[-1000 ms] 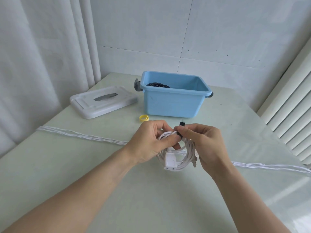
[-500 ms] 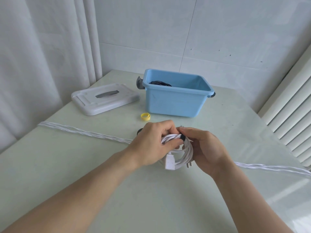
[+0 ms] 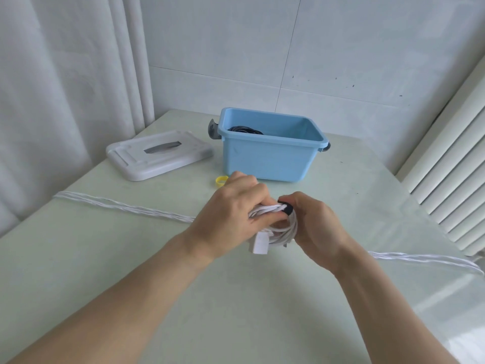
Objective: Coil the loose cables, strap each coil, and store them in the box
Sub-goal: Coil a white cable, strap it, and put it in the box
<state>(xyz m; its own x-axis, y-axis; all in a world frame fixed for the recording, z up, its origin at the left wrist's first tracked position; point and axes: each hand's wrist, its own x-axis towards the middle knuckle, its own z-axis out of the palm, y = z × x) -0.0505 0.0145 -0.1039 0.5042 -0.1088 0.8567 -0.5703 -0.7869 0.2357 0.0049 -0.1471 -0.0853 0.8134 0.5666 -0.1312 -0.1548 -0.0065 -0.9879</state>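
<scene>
Left hand (image 3: pixel 231 214): grips the white cable coil (image 3: pixel 278 232), in front of the blue box (image 3: pixel 267 158).
Right hand (image 3: pixel 312 227): pinches the black strap (image 3: pixel 286 209) on the coil.

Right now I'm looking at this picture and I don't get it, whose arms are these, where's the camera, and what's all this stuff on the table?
The camera sits on a person's head, looking forward and down, so the two bare arms are their own. The left hand and right hand together grip a white cable coil; a black strap goes round it. On the pale table stand an open blue box with a black cable inside, its white lid beside it, a small yellow ring, and a long white twisted cord lying across.
</scene>
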